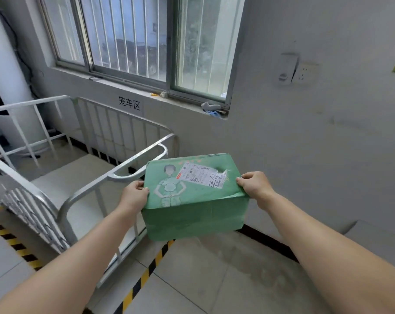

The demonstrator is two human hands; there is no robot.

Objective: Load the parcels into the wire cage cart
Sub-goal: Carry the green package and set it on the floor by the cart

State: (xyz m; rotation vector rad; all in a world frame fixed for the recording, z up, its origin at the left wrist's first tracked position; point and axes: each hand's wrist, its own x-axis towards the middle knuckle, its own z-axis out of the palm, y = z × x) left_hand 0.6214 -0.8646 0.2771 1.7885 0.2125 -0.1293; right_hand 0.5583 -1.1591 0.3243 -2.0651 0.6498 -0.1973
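Green cardboard parcel (192, 214), long axis nine-to-three, gripped by left hand (135, 196) and right hand (255, 186); white wire cage cart (133, 160) at ten o'clock.

The parcel (194, 196) hangs just right of the cart (135, 160), left hand (134, 196) holding its near side, right hand (256, 186) its far side. Window (146, 41) behind the cart; floor tape (144, 277) along its right.
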